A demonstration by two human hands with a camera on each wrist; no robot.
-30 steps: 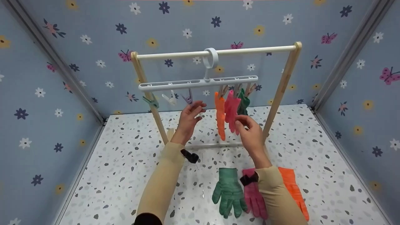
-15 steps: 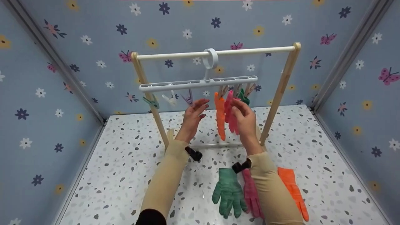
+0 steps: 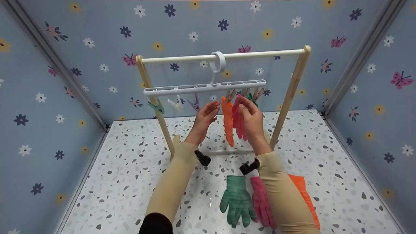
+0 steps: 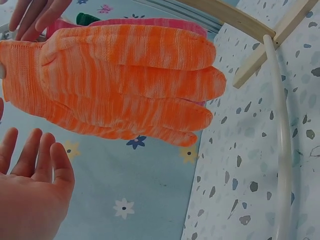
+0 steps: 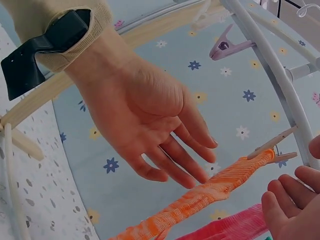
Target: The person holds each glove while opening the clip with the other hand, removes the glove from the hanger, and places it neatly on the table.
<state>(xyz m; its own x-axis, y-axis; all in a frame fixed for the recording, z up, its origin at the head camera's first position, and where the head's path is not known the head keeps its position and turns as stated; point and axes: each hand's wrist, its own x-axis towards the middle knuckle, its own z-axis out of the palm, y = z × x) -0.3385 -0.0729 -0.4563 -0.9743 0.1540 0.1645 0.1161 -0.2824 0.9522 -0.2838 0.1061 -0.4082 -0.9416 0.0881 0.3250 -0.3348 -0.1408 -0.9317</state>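
Observation:
An orange glove point(image 3: 228, 123) hangs from a clothespin point(image 3: 230, 95) on the white hanger point(image 3: 182, 90). Beside it a pink glove point(image 3: 240, 125) hangs, and a green glove point(image 3: 253, 99) behind is mostly hidden by my right hand. My left hand point(image 3: 203, 122), fingers extended and holding nothing, is just left of the orange glove. My right hand point(image 3: 253, 120) is at the pink glove's upper part, fingers loosely bent; contact is unclear. In the left wrist view the orange glove point(image 4: 135, 80) lies between my left palm point(image 4: 32, 200) and my right fingers point(image 4: 40, 20).
A wooden stand point(image 3: 294, 84) carries the hanger on its top rod. Green point(image 3: 156, 106), white point(image 3: 175, 103) and purple point(image 3: 195, 103) clothespins hang at the hanger's left. On the speckled table point(image 3: 130, 182) lie a green glove point(image 3: 238, 201), a pink glove point(image 3: 261, 201) and an orange glove point(image 3: 300, 185).
My right hand has moved up and left, from the pink glove's lower part to its upper part. My left hand has shifted slightly right, away from the purple clothespin towards the orange glove.

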